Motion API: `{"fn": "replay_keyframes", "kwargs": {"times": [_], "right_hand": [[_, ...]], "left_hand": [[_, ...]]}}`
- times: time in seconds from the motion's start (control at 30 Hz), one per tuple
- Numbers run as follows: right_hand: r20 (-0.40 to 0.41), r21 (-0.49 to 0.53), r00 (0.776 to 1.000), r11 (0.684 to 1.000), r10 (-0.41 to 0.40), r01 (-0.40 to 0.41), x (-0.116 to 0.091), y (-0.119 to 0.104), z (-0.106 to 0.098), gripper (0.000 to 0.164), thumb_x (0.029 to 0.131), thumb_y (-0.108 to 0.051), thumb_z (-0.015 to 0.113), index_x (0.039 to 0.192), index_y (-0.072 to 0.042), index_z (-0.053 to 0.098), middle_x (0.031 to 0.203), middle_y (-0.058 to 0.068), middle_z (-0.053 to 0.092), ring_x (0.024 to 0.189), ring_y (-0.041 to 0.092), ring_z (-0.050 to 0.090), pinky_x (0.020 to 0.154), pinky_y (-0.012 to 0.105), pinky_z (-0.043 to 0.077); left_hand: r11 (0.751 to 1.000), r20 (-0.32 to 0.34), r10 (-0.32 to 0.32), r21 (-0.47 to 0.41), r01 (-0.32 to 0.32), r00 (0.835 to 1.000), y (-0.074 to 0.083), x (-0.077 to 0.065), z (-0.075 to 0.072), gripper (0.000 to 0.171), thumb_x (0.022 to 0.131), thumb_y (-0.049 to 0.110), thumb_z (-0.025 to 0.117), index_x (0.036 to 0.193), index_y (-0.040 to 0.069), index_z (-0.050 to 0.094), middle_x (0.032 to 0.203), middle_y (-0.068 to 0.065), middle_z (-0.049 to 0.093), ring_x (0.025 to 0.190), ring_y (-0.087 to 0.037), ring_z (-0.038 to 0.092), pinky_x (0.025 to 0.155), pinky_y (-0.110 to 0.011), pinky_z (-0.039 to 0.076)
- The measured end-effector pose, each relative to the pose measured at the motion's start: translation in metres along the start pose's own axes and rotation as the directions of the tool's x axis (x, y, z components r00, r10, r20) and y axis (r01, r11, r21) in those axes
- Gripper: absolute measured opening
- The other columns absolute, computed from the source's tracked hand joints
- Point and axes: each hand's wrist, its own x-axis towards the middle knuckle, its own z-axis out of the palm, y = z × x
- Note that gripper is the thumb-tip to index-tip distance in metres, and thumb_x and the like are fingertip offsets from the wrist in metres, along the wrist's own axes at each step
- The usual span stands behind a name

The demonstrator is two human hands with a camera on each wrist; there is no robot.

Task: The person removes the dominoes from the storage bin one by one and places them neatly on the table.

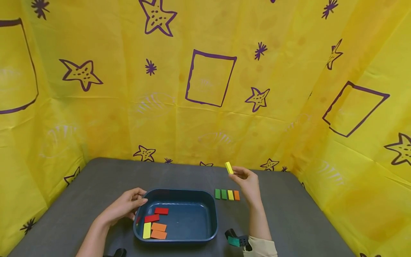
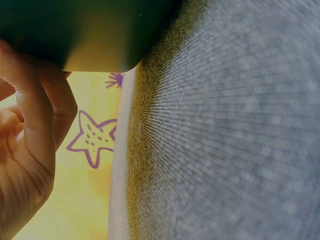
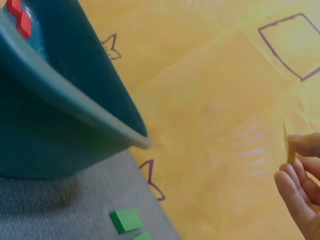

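My left hand [image 1: 130,204] grips the left rim of a dark blue rectangular tub [image 1: 189,216], with the thumb over the edge. In the left wrist view, fingers [image 2: 37,107] curl against the outer wall. Flat domino-like blocks lie in the tub's left part: red blocks [image 1: 161,211], a yellow one [image 1: 146,230] and orange ones [image 1: 158,226]. Raised beyond the tub's right side, my right hand [image 1: 248,184] pinches a yellow block [image 1: 229,168] between thumb and fingers. The right wrist view shows this block [image 3: 289,145] nearly edge-on.
Right of the tub, on the grey table [image 1: 282,221], stands a short row of blocks: green [image 1: 221,194], yellow [image 1: 230,195] and orange [image 1: 236,195]. A yellow curtain [image 1: 205,128] with purple drawings surrounds the table. A black-and-green strap [image 1: 236,241] shows by the right wrist.
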Motion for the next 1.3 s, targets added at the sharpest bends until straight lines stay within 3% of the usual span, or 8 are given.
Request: {"fn": "replay_keyframes", "kwargs": {"times": [0.23, 0.53, 0.8, 1.1, 1.2, 1.3], "right_hand": [[-0.136, -0.086, 0.99, 0.995, 0.029, -0.04, 0.007, 0.016, -0.01, 0.033, 0.084, -0.016, 0.078, 0.115, -0.006, 0.072, 0.111, 0.016, 0.073, 0.085, 0.005, 0.065, 0.072, 0.015, 0.053], [-0.248, -0.23, 0.966, 0.964, 0.073, -0.132, 0.01, 0.04, -0.019, 0.031, 0.083, -0.02, 0.079, 0.111, -0.007, 0.074, 0.104, 0.015, 0.075, 0.092, 0.024, 0.069, 0.069, 0.021, 0.051], [-0.268, -0.287, 0.959, 0.943, 0.087, -0.166, 0.012, 0.059, -0.023, 0.034, 0.082, -0.018, 0.078, 0.11, 0.0, 0.073, 0.104, 0.019, 0.075, 0.1, 0.035, 0.068, 0.081, 0.039, 0.055], [-0.256, -0.325, 0.952, 0.913, 0.166, -0.247, 0.01, 0.075, -0.025, 0.032, 0.081, -0.017, 0.077, 0.107, 0.002, 0.074, 0.107, 0.022, 0.074, 0.115, 0.047, 0.057, 0.096, 0.055, 0.047], [-0.25, -0.351, 0.952, 0.899, 0.177, -0.26, 0.01, 0.079, -0.026, 0.031, 0.08, -0.017, 0.077, 0.104, 0.002, 0.075, 0.114, 0.025, 0.071, 0.119, 0.051, 0.053, 0.099, 0.057, 0.044], [-0.245, -0.398, 0.953, 0.877, 0.179, -0.268, 0.009, 0.083, -0.027, 0.029, 0.078, -0.017, 0.078, 0.1, 0.002, 0.076, 0.113, 0.025, 0.071, 0.113, 0.05, 0.056, 0.093, 0.055, 0.046]], "left_hand": [[1.0, 0.001, 0.005, -0.002, -0.005, 1.0, -0.001, -0.001, 0.0, 0.047, 0.1, 0.025, 0.056, 0.128, -0.01, 0.044, 0.098, -0.012, 0.059, 0.067, -0.013, 0.055, 0.055, -0.028, 0.056], [1.0, -0.01, -0.006, 0.005, 0.006, 1.0, -0.002, -0.001, 0.0, 0.048, 0.1, 0.025, 0.057, 0.129, -0.011, 0.044, 0.095, -0.012, 0.057, 0.068, -0.016, 0.055, 0.055, -0.028, 0.056], [1.0, -0.02, -0.011, 0.012, 0.012, 1.0, -0.001, 0.0, 0.001, 0.048, 0.1, 0.025, 0.058, 0.129, -0.01, 0.044, 0.097, -0.013, 0.058, 0.067, -0.017, 0.054, 0.054, -0.028, 0.055], [1.0, -0.008, -0.009, 0.002, 0.009, 1.0, -0.001, -0.001, 0.0, 0.048, 0.1, 0.025, 0.058, 0.128, -0.01, 0.044, 0.1, -0.014, 0.06, 0.068, -0.017, 0.056, 0.055, -0.029, 0.056], [1.0, -0.002, -0.004, 0.002, 0.004, 1.0, -0.002, 0.0, 0.0, 0.048, 0.1, 0.026, 0.058, 0.128, -0.01, 0.044, 0.1, -0.014, 0.061, 0.068, -0.018, 0.057, 0.055, -0.03, 0.056], [1.0, -0.003, -0.003, 0.003, 0.003, 1.0, -0.002, 0.0, 0.0, 0.048, 0.1, 0.026, 0.058, 0.128, -0.01, 0.044, 0.101, -0.015, 0.061, 0.069, -0.018, 0.057, 0.055, -0.03, 0.057]]}}
